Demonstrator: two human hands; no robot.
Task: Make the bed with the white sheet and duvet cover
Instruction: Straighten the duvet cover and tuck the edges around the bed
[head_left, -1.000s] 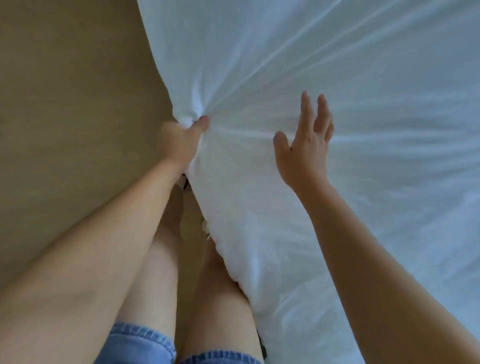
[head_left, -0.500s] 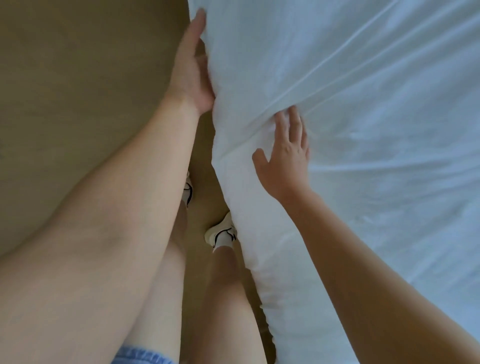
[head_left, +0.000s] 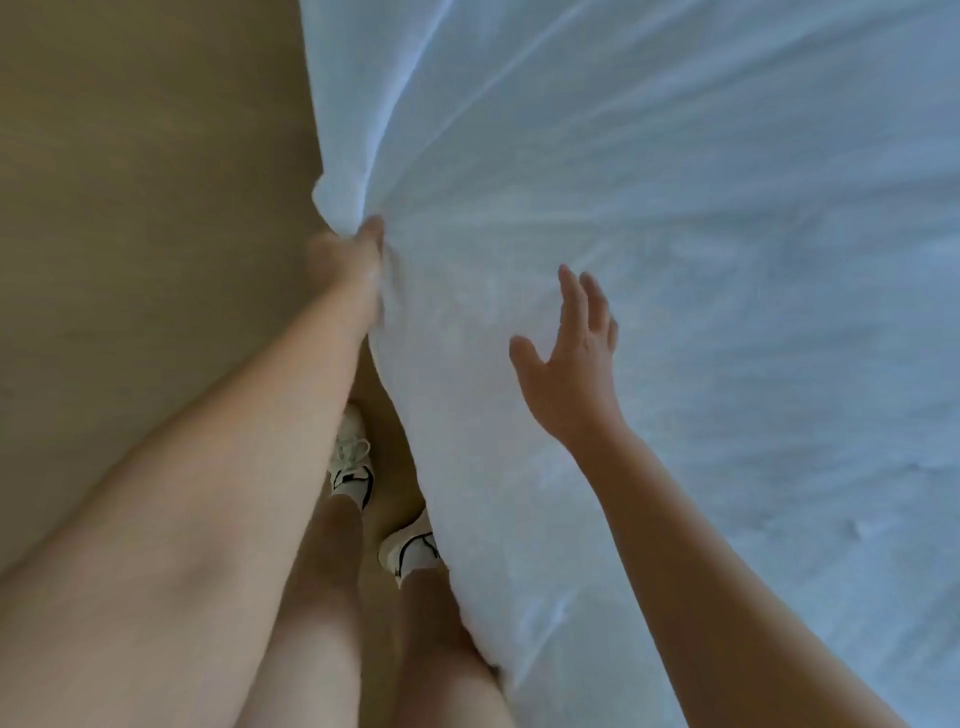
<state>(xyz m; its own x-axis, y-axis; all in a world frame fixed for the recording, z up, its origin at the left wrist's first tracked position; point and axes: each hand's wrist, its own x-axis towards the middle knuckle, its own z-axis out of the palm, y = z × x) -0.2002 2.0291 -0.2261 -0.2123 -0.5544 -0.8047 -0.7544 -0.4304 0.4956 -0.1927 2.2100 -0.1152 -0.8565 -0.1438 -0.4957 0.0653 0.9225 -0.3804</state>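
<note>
Beside the open, spread-fingered right hand (head_left: 571, 364), the left hand (head_left: 345, 254) is gripping a bunch of white sheet (head_left: 675, 234). Tugging one-handed is probably risking skewed cloth and fresh creases.

Tan floor (head_left: 130, 234) spreads open on the left. The white duvet (head_left: 727, 260) fills the whole right side; the person's legs (head_left: 431, 639) and shoes (head_left: 353, 462) occupy the narrow strip of floor beside it.
</note>
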